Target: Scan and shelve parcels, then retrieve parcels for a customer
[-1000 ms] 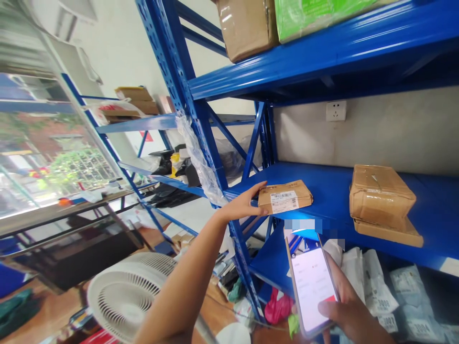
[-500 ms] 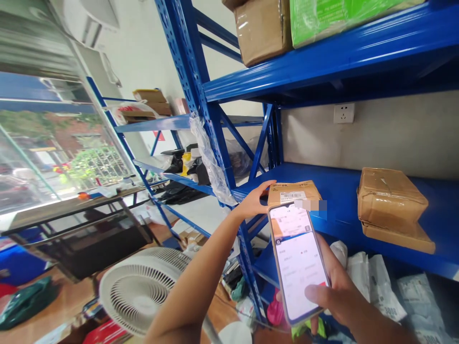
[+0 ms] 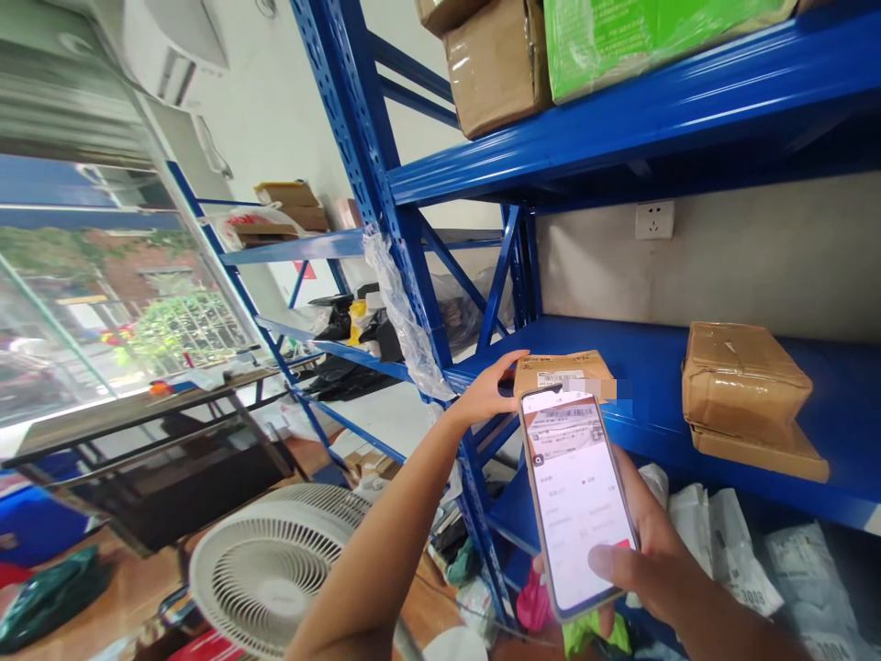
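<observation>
My left hand [image 3: 487,393] is closed on the left end of a small brown cardboard box [image 3: 559,362], at the front edge of the blue shelf [image 3: 585,329]. A white label with a barcode and some handwriting show on the box; its lower part is hidden behind the phone. In my right hand [image 3: 643,523] is a smartphone [image 3: 582,514], held upright before the box, with the thumb over the lower part of the screen. The screen's upper part shows a close view of the label, above a white form.
Two stacked cardboard boxes [image 3: 747,372] stand farther right on the shelf. Parcels in plastic bags [image 3: 730,542] lie below. A green box [image 3: 661,41] rests on the shelf above. To the left are a standing fan [image 3: 275,578] and another blue rack [image 3: 303,246].
The picture on the phone screen has gone from a blurred view to a closer view of the label. Both hands keep their hold, and the camera view has shifted slightly.
</observation>
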Demonstrator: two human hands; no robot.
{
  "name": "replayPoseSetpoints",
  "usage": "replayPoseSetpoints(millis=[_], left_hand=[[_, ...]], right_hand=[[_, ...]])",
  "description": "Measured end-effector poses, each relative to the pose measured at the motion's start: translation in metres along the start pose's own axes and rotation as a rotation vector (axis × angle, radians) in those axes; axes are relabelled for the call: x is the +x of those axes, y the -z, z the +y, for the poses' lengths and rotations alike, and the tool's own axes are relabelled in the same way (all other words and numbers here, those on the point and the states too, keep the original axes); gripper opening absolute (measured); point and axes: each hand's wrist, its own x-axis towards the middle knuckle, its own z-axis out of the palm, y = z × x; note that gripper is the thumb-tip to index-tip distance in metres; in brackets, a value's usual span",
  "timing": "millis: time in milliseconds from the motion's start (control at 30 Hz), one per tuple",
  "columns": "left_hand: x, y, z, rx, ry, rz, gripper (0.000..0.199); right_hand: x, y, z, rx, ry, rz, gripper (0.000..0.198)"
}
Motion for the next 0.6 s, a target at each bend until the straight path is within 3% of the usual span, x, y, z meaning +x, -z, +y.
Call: replayPoseSetpoints(millis=[267, 600], left_hand=[[-0.001, -0.003, -0.010, -0.097, -0.097, 0.032, 0.112], [-0.002, -0.002, -0.012, -0.152, -0.143, 0.046, 0.115]], right_hand=[[0.000, -0.003, -0.002, 0.016, 0.006, 0.002, 0.107], [-0.001, -0.007, -0.004, 0.031, 0.003, 0.000, 0.109]])
